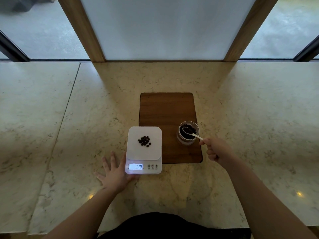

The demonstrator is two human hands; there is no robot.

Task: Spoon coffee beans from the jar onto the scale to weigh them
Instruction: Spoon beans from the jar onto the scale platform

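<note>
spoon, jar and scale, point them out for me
spoon (187,130), head view, on its white bowl
jar (180,139), head view, on its glass wall
scale (151,135), head view, on its bare platform

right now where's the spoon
In the head view, the white spoon is right of the scale, its bowl inside the jar among the beans, its handle held by the right hand.

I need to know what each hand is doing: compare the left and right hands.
The left hand lies flat and open on the counter against the scale, holding nothing; the right hand is closed on the spoon, dipped into the jar. Left touches the scale; right does not. Both are bare.
</note>
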